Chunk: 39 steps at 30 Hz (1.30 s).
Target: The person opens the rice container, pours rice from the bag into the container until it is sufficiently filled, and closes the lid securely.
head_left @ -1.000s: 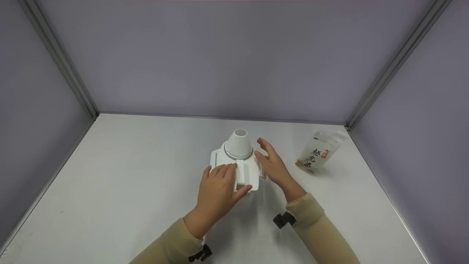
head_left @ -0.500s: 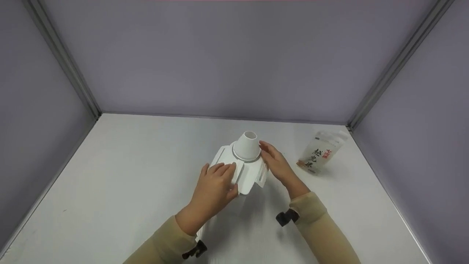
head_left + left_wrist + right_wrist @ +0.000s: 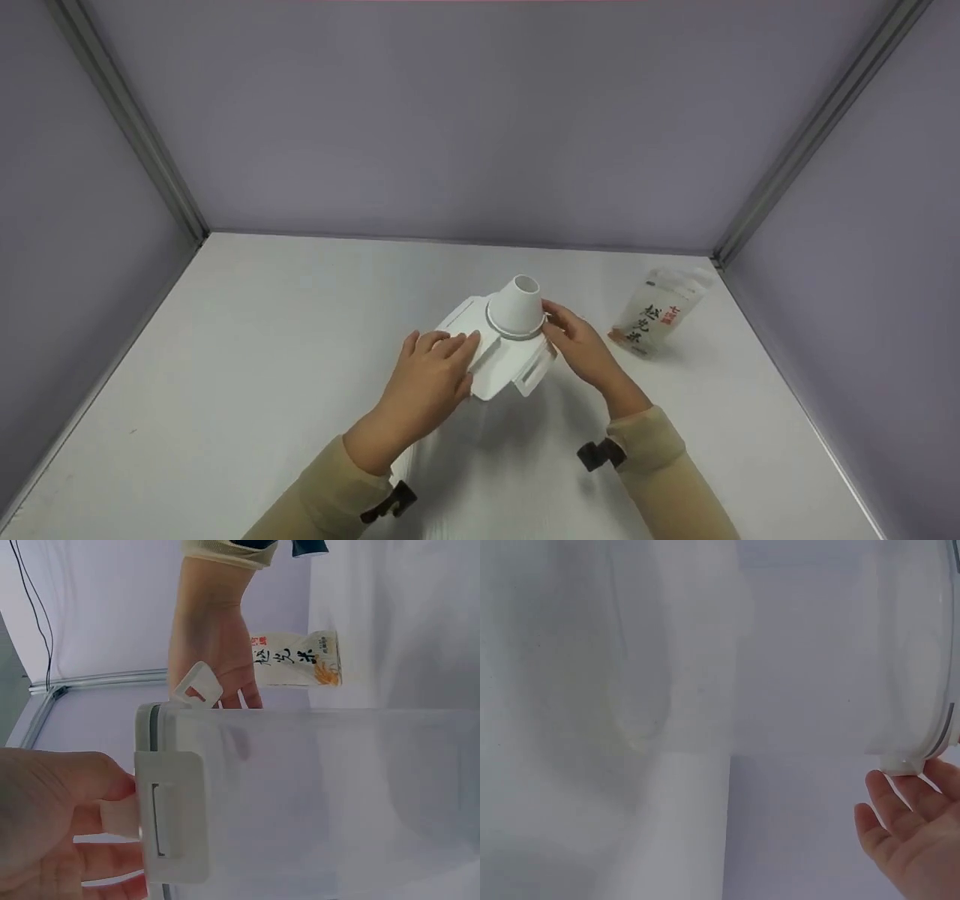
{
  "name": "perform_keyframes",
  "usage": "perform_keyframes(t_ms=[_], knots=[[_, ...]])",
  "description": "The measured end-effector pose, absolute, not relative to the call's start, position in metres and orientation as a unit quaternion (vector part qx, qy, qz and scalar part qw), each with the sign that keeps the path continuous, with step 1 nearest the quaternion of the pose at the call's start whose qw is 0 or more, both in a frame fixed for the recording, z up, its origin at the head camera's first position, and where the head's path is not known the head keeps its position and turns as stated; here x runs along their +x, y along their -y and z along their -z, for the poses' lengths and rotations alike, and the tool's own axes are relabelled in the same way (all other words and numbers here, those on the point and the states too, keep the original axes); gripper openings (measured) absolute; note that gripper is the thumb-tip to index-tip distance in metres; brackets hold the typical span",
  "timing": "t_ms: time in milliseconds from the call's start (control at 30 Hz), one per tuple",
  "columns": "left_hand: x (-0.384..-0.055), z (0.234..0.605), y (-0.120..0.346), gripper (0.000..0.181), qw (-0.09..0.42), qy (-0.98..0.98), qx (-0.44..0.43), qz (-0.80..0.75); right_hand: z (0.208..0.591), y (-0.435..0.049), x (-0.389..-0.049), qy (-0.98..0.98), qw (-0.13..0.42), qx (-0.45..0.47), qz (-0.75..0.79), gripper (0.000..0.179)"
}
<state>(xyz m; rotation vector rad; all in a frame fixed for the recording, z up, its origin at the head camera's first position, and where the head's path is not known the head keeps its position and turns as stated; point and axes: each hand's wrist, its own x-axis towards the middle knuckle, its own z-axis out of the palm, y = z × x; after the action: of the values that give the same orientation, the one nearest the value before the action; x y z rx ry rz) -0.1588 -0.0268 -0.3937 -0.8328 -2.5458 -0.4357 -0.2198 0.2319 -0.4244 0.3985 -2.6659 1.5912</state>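
Note:
A tall clear plastic storage container [image 3: 322, 787] stands with its white lid [image 3: 499, 367] up, topped by a white cone-shaped cup [image 3: 517, 307]. My left hand [image 3: 424, 379] grips a raised part of the lid on its near left side, fingers over it. Around the cup's right side, my right hand [image 3: 585, 349] touches the lid's edge with relaxed fingers. By its fingertips in the right wrist view sits a small white tab [image 3: 901, 765]. One side latch [image 3: 534, 373] sticks out from the lid. Another latch [image 3: 176, 817] lies flat against the container wall in the left wrist view.
A bag of rice [image 3: 649, 319] with printed characters lies on the white table [image 3: 285, 322], right of the container. Grey panels [image 3: 465, 120] wall in the back and sides of the table.
The container has turned clockwise and its top has shifted right. The left hand has moved slightly left with it. The right hand has moved from beside the lid to touching its edge.

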Motion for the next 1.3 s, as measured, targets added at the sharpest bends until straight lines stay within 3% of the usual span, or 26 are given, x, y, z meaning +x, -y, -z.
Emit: perform_keyframes(t_ms=[233,633,967,1167,1300], knots=[[-0.166,0.39,0.034,0.044,0.183,0.918,-0.303,0.179,0.423,-0.231,-0.2,0.884,0.099,0.121,-0.44,0.044],[-0.182,0.393,0.044,0.041,0.181,0.913,-0.3,0.211,0.418,-0.215,-0.167,0.932,0.154,0.069,-0.321,0.047],[-0.19,0.399,0.044,0.042,0.175,0.913,-0.289,0.23,0.418,-0.209,-0.15,0.945,0.257,0.092,-0.182,0.038],[-0.191,0.414,0.049,0.053,0.101,0.876,-0.265,0.39,0.418,-0.211,-0.147,0.938,0.294,0.109,-0.148,0.035],[-0.185,0.425,0.059,0.068,0.03,0.835,-0.186,0.517,0.42,-0.214,-0.15,0.947,0.24,0.09,-0.192,0.047]])
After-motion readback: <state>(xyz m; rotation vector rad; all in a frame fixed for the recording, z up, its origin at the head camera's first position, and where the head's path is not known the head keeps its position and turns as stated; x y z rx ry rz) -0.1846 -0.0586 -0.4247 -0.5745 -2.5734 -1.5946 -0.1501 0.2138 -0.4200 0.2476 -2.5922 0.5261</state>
